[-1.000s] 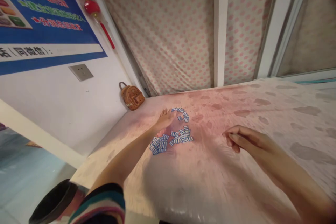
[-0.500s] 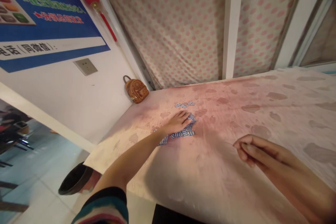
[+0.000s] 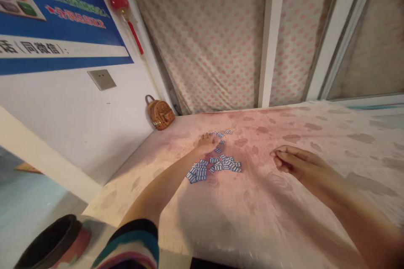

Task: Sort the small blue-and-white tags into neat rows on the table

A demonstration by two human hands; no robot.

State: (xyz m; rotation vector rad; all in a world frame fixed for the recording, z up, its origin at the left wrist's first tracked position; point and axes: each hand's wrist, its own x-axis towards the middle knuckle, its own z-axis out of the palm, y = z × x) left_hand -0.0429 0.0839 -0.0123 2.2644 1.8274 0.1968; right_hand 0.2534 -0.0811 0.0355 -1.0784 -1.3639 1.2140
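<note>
Small rectangular blue-and-white striped pieces (image 3: pixel 225 163) lie in loose clusters on the cloth-covered table (image 3: pixel 230 222). My left hand (image 3: pixel 206 143) rests palm down at the far pieces, its fingers apart and slightly bent. A few single pieces show beside its thumb, and some may be hidden under the palm. Another cluster (image 3: pixel 198 171) lies by my left forearm. On the right, my right hand (image 3: pixel 290 159) hovers over the cloth, away from the pieces. Its fingers are curled and pressed together at the tips; whatever they may hold is hidden.
A small brown backpack-shaped bag (image 3: pixel 160 114) stands in the table's far left corner against the wall. A dotted curtain (image 3: pixel 205 42) hangs behind the table. Beside the table's left edge, a dark-rimmed bin (image 3: pixel 53 239) stands on the floor.
My left hand has shifted away from the near cluster towards the far pieces, uncovering pieces it covered before. The camera view has turned slightly. My right hand stays closed.
</note>
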